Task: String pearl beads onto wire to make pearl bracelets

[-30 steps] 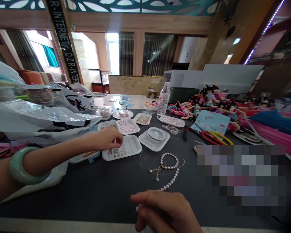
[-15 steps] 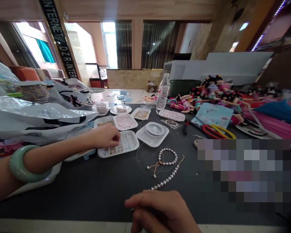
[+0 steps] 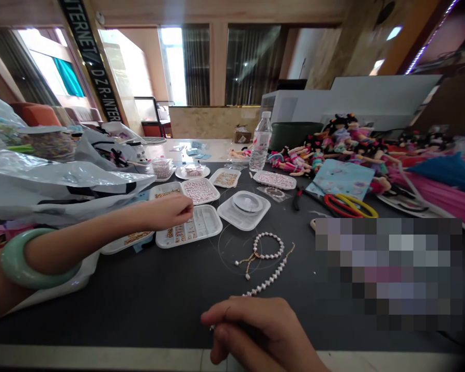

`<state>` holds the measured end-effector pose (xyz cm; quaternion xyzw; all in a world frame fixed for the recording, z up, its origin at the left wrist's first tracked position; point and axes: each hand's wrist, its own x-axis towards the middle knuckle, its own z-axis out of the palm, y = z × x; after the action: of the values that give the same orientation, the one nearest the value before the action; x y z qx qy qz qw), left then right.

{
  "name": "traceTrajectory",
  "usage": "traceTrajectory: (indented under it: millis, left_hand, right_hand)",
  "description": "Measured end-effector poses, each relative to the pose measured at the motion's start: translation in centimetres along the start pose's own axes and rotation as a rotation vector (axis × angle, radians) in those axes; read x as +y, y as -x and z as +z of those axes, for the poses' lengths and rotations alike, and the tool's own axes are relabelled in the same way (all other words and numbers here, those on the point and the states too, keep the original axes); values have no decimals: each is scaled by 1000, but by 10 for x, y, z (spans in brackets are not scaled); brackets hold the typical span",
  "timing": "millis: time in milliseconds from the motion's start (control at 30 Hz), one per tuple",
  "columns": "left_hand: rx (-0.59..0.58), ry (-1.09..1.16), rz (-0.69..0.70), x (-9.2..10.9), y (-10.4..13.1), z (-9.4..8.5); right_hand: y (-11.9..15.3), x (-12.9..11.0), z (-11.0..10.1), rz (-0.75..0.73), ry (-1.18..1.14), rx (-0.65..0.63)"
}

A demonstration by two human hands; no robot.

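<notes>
My left hand (image 3: 175, 211), its wrist in a green bangle (image 3: 17, 261), hovers with curled fingers above a white divided tray (image 3: 211, 238) holding small gold beads; its fingertips are partly hidden, and what they hold, if anything, does not show. In the foreground my right hand (image 3: 261, 325) pinches the near end of a pearl bead strand (image 3: 269, 281). That strand runs away over the dark mat and ends in a gold chain. Beyond it lies a closed pearl bracelet (image 3: 269, 235) with gold chain tails. A spool of clear thread (image 3: 248, 202) rests in another white tray (image 3: 236, 219).
Trays of pink-white beads (image 3: 199, 191) and gold beads (image 3: 227, 179) stand farther back. A water bottle (image 3: 261, 142) rises behind them. Red-and-yellow handled pliers (image 3: 344, 205), a blue card (image 3: 339, 178) and a pile of dolls (image 3: 344, 134) lie right. Plastic bags (image 3: 62, 178) crowd the left.
My left hand has lifted slightly off the tray's compartments, showing more of the gold beads beneath. The right hand keeps its pinch on the strand. The whole view has shifted a little.
</notes>
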<state>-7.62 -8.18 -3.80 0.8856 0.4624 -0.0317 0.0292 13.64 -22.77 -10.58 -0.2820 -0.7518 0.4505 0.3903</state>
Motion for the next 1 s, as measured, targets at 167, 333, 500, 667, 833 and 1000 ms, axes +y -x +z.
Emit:
traceTrajectory:
  millis: [167,333,500,667,833,1000]
  left_hand:
    - [31,178,-82,7,12,-12]
    - [-13,419,-150,12,26,-13]
    - [-56,556,-138,13,34,-8]
    - [-55,486,-125,5,28,-3]
    - [-20,209,-101,5,16,0]
    - [-51,132,-54,4,6,4]
  right_hand:
    - [-1,2,0,24,-31,-10]
    - [0,1,0,44,-25,-10]
    - [0,-1,2,49,-29,3]
    - [-2,-4,3,39,-29,18]
    - [-3,-4,2,39,-11,12]
    - [-4,-4,1,18,3,5]
